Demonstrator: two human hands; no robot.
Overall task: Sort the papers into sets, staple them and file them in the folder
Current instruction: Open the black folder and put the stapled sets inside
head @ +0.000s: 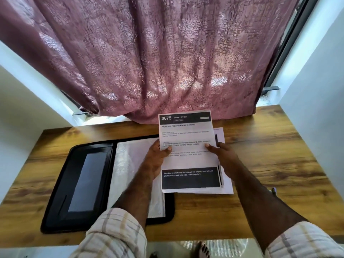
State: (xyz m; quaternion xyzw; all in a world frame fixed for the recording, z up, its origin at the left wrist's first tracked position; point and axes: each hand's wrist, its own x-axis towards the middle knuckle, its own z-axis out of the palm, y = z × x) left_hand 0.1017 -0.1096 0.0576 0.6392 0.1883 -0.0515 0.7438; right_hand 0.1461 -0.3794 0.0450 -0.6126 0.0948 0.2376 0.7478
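Wooden desk [270, 146] beneath a mauve curtain [149, 53]. Open black folder [78, 174], clear sleeve uppermost, lies at left. Printed sheet [188, 159], headed "3675" with dark bands at top and bottom, is held above a loose paper stack [226, 185]. Left hand [155, 161] and right hand [226, 157] each pinch a side edge, thumbs on top.

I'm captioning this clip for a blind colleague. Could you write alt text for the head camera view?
Both hands, left hand and right hand, grip a white printed sheet headed 3675 above more white papers on a wood-grain desk. An open black zip folder with clear sleeves lies to its left; a mauve patterned curtain hangs behind.
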